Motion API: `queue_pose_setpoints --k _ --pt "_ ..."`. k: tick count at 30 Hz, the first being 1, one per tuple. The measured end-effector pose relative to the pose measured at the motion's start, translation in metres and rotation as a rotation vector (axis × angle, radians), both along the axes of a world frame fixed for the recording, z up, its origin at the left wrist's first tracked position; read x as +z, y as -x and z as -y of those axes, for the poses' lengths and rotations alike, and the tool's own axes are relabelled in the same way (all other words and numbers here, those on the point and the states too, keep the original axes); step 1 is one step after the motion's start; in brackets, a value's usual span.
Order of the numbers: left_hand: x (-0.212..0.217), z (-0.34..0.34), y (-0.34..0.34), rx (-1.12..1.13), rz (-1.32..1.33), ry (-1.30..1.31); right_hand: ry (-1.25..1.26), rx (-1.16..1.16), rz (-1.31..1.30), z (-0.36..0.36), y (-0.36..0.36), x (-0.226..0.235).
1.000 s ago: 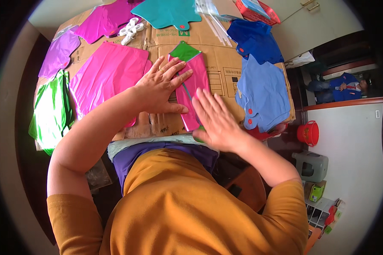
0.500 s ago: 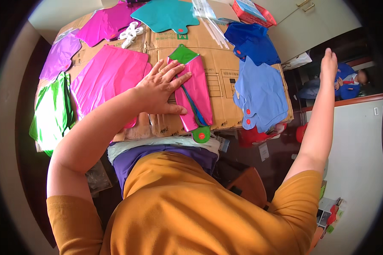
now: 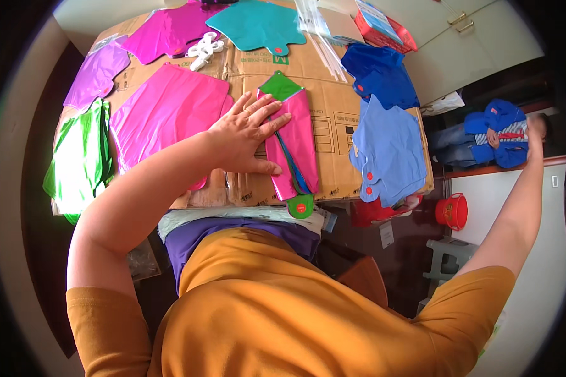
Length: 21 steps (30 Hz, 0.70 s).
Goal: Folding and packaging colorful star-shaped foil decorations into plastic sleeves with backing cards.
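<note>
Left hand [image 3: 248, 135], fingers spread flat, presses a folded pink balloon [image 3: 292, 147] on the cardboard surface [image 3: 333, 119]; right hand [image 3: 536, 129] reaches away, grip unclear; flattening looks unfinished.

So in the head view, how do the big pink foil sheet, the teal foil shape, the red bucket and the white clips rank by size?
1. Big pink foil sheet
2. Teal foil shape
3. Red bucket and white clips: look alike, and the bucket sits farther down, so unsure.
</note>
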State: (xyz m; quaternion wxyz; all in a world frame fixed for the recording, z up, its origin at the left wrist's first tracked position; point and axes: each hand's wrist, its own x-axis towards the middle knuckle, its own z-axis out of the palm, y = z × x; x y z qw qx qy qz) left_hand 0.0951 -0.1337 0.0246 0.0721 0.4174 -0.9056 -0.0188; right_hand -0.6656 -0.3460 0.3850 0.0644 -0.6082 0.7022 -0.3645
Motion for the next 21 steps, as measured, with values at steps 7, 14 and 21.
queue_pose_setpoints --k 7,14,21 --pt "0.005 -0.007 -0.015 0.061 0.041 -0.030 -0.272 -0.099 0.337 -0.027 -0.143 -0.098" --pt "0.003 0.000 0.000 0.004 -0.017 -0.017 -0.015 -0.386 -0.742 -0.016 -0.082 -0.065" --pt "0.002 -0.008 -0.015 0.049 -0.002 -0.017 -0.194 0.698 -0.238 -0.132 -0.438 -0.238"
